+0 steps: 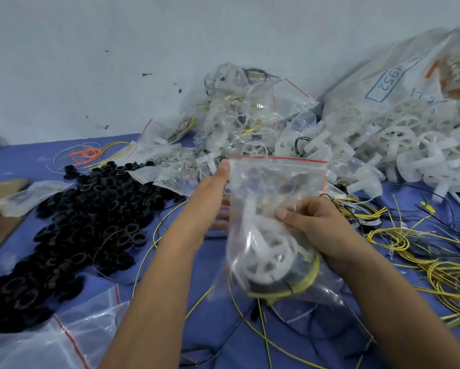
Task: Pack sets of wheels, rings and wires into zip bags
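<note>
We hold a clear red-striped plastic zip bag upright above the blue surface, a white spoked plastic wheel and coiled yellow wire inside. Our right hand pinches its side at three o'clock. Our left hand, fingers straight, touches it at nine o'clock.

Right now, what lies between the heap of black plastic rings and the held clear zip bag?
In the head view, the left hand and forearm, over blue cloth with a yellow wire.

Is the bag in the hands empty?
No, the zip bag already holds a white wheel and a coil of yellow wire.
</note>
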`<state>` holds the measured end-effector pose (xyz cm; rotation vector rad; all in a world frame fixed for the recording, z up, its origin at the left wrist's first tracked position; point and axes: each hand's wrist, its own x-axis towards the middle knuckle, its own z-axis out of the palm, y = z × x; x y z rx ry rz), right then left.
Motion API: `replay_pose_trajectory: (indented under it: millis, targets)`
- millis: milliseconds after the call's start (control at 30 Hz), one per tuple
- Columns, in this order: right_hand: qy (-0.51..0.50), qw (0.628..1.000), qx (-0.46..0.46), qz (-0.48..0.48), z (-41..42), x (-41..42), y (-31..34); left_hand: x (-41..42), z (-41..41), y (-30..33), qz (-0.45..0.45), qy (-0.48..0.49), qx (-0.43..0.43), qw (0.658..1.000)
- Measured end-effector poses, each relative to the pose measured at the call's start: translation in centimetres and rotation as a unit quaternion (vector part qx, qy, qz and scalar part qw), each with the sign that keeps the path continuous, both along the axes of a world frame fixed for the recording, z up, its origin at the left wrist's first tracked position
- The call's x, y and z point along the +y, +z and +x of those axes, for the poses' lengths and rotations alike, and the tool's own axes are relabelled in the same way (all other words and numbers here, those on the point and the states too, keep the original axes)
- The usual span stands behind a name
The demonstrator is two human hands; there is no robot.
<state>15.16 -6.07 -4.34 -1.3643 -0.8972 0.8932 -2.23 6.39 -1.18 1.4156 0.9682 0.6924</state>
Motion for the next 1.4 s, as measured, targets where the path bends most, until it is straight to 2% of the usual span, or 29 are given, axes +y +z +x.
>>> replay_pose_trajectory:
  millis: [100, 167, 233, 300, 367, 433, 567, 667, 767, 867, 933, 1000, 1100, 1200, 1233, 1333, 1400]
  targets:
    - [-0.072, 0.994, 0.077, 0.019, 0.5, 3.8, 2.2, 1.3, -0.1, 2.6, 0.006, -0.051, 0.100, 0.994]
    - [-0.100, 0.986, 0.120, 0.053, 1.3, 7.7, 4.8, 3.5, 1.3, 4.6, 0.084, -0.025, 0.140, 0.986]
    - [-0.120, 0.978, 0.145, 0.093, 2.4, 12.1, 8.5, 5.9, 3.4, 7.2, 0.167, 0.083, 0.092, 0.978]
    - [-0.106, 0.970, 0.169, 0.136, 3.3, 16.0, 12.7, 7.7, 5.3, 10.0, 0.192, 0.167, 0.004, 0.967]
    - [-0.075, 0.947, 0.254, 0.181, 3.6, 18.3, 16.0, 9.1, 7.0, 11.8, 0.213, 0.175, -0.011, 0.961]
    - [-0.064, 0.929, 0.317, 0.181, 3.1, 19.2, 17.0, 9.8, 7.9, 11.7, 0.242, 0.154, 0.028, 0.958]
    - [0.011, 0.973, 0.207, 0.101, -0.7, 17.5, 14.2, 9.4, 7.0, 8.0, 0.266, 0.128, 0.049, 0.954]
    - [-0.003, 0.990, 0.128, 0.052, -3.4, 13.7, 10.2, 8.1, 4.2, 4.6, 0.258, 0.115, 0.046, 0.958]
    - [-0.009, 0.999, 0.041, 0.010, -6.7, 9.2, 6.4, 6.5, 0.4, 2.7, 0.284, 0.093, 0.074, 0.951]
    - [0.078, 0.995, -0.048, -0.040, -11.2, 5.3, 3.3, 4.7, -3.3, 1.7, 0.281, 0.047, 0.086, 0.955]
    - [0.161, 0.965, -0.198, -0.055, -14.1, 3.8, 1.7, 4.0, -4.7, 1.5, 0.285, 0.037, 0.099, 0.953]
    - [0.214, 0.903, -0.367, -0.069, -17.4, 2.9, 0.3, 3.7, -5.7, 1.4, 0.286, 0.041, 0.097, 0.953]
    - [0.185, 0.828, -0.521, -0.093, -21.3, 2.5, -0.6, 3.3, -6.3, 2.1, 0.275, 0.059, 0.077, 0.956]
    - [0.208, 0.788, -0.573, -0.088, -23.1, 2.6, -0.8, 3.1, -6.4, 2.5, 0.271, 0.069, 0.053, 0.959]
    - [0.222, 0.788, -0.567, -0.090, -23.1, 2.7, -0.6, 3.0, -6.4, 2.6, 0.271, 0.068, 0.047, 0.959]
    - [0.217, 0.837, -0.493, -0.098, -22.6, 3.3, -0.4, 2.8, -6.4, 2.7, 0.280, 0.070, 0.032, 0.957]
    - [0.167, 0.849, -0.491, -0.103, -21.0, 3.8, -0.4, 2.6, -6.3, 2.7, 0.285, 0.069, 0.017, 0.956]
